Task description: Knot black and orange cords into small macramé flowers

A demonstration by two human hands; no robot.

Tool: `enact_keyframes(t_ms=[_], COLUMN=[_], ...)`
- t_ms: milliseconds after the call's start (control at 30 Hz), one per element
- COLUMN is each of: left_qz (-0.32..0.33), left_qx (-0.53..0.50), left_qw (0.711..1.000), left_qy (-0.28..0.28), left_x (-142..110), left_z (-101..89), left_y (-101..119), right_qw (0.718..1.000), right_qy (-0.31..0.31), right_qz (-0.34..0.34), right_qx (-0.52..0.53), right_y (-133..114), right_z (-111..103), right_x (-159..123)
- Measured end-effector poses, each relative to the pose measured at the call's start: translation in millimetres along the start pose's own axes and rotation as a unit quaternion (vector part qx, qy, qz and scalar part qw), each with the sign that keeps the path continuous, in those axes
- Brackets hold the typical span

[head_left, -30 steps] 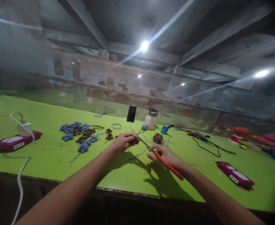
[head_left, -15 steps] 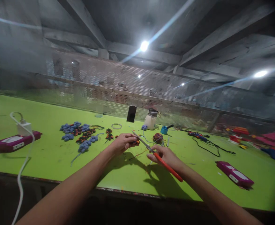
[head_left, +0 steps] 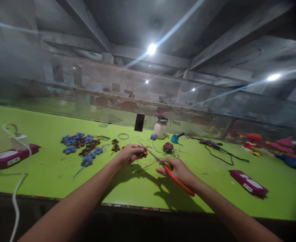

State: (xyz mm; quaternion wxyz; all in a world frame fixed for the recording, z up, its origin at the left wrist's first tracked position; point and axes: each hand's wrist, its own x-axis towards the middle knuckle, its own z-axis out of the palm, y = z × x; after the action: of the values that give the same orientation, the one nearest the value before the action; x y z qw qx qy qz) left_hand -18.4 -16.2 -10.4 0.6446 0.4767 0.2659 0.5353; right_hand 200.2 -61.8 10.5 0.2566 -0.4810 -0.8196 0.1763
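Observation:
My left hand (head_left: 128, 154) is closed on a small orange and black knotted piece (head_left: 143, 153) just above the green table (head_left: 49, 171). My right hand (head_left: 178, 169) grips red-handled scissors (head_left: 174, 176), whose metal blades point up and left to the piece and meet it. An orange thread (head_left: 148, 165) trails from the piece down onto the table between my hands.
Blue and orange-black knotted flowers (head_left: 83, 148) lie at the left. Behind my hands stand a phone (head_left: 139, 122), a white jar (head_left: 160, 128), a yarn ball (head_left: 168, 147) and a blue cup (head_left: 174, 138). Purple boxes (head_left: 248, 183) (head_left: 8, 157) sit at both sides, one with a white charger cable (head_left: 18, 185).
Both hands have stayed together on the piece and scissors. The view has shifted slightly, so everything sits a little further left in the picture.

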Motion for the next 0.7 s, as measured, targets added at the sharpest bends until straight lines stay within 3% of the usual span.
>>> enact_keyframes(t_ms=[267,467,700], left_qz=[-0.010,-0.055,-0.094], left_qx=[0.006,0.003,-0.057], left_qw=[1.000,0.994,0.979], left_qy=[0.022,0.093,0.174], left_x=[-1,3,13], left_z=[0.5,-4.0,-9.5], left_y=[3,-3,-10], right_qw=[0.999,0.985,0.922], right_qy=[0.032,0.098,0.158], right_qz=[0.005,0.115,0.295], right_qx=[0.004,-0.081,-0.197], right_y=[13,44,118], right_z=[8,-4,-44], right_x=[3,32,38])
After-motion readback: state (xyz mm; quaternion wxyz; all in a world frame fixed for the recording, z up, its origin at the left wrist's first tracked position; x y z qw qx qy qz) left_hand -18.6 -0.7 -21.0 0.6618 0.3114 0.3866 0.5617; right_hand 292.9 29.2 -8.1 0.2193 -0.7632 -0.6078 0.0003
